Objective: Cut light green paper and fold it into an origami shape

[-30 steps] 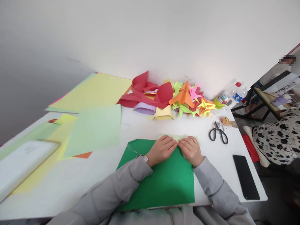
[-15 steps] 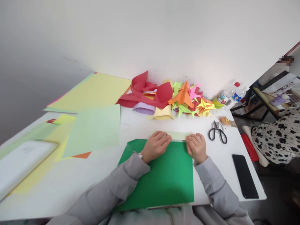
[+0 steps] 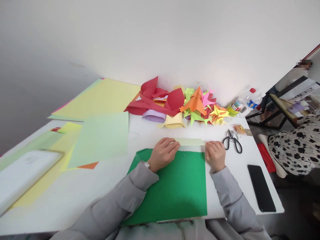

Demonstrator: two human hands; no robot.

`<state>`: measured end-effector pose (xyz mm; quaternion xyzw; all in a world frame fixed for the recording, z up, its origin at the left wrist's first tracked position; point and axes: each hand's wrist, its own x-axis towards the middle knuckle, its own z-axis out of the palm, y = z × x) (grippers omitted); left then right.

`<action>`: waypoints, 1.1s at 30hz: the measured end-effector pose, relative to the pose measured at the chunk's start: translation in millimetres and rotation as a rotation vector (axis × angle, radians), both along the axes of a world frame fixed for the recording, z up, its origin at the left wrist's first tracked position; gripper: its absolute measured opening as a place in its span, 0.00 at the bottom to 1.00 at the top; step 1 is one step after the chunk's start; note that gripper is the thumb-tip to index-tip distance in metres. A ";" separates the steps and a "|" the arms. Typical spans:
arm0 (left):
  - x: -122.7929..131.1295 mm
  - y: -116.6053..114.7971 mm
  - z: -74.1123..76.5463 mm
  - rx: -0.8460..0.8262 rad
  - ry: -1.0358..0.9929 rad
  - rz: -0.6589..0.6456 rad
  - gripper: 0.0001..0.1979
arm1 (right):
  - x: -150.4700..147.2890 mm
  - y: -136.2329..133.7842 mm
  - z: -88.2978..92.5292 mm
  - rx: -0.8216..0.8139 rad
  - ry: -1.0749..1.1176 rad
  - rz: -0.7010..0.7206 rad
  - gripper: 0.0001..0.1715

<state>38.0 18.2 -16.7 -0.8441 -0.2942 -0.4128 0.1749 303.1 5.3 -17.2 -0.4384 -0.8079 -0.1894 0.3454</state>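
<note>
A pale yellow-green paper strip [image 3: 190, 142] lies crosswise just beyond the top edge of a large green sheet [image 3: 185, 186]. My left hand [image 3: 163, 154] has its fingers closed on the strip's left end, which they partly cover. At the opposite end, my right hand [image 3: 215, 155] pinches the strip's right tip with bent fingers; the thumb is mostly hidden. My left wrist and forearm cross over the green sheet, while my right hand sits just past its right edge.
Behind the strip are red paper loops [image 3: 155, 98] and folded orange paper [image 3: 196, 101]. Black-handled scissors [image 3: 232, 141], a phone [image 3: 261, 188] and bottles [image 3: 241, 103] stand or lie right. Coloured sheets [image 3: 100, 140] and a white device [image 3: 27, 173] occupy the left. A person in patterned clothing [image 3: 297, 146] is beyond the table.
My right hand has moved right to the end of the paper strip, and my left hand slightly left. More of the strip shows between them.
</note>
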 end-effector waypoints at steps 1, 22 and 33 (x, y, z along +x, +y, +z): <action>-2.2 1.0 -1.3 -0.001 -0.007 0.013 0.12 | 3.1 1.3 -0.1 0.017 0.017 -0.017 0.11; 28.5 -15.5 -6.4 -0.057 0.062 -0.148 0.09 | -38.4 -10.7 -7.2 -0.069 -0.112 0.268 0.12; 29.1 -17.2 0.4 0.001 0.059 -0.114 0.05 | -37.9 -14.6 -1.9 -0.024 -0.103 0.237 0.12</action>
